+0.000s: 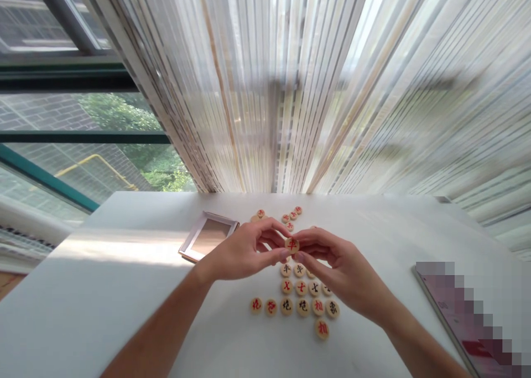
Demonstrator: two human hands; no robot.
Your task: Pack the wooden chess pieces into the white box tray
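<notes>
Between the fingertips of my left hand point(253, 245) and my right hand point(332, 256) is one round wooden Chinese chess piece point(292, 246) with a red character facing me. Both hands pinch it from opposite sides, above the table. Below them, more chess pieces lie face up in rows, among them a black-lettered piece point(286, 306) and a red-lettered piece point(256, 305). A single red-lettered piece point(322, 329) sits nearest to me. Several red pieces point(290, 226) lie loosely beyond my hands. My hands and forearms hide part of the layout.
An open shallow box point(191, 252) stands on the white table point(124, 289), left of my hands. A flat pinkish item point(446, 317), partly pixelated, lies at the right. Striped sheer curtains point(257, 90) hang behind the table's far edge, beside a window point(83, 112).
</notes>
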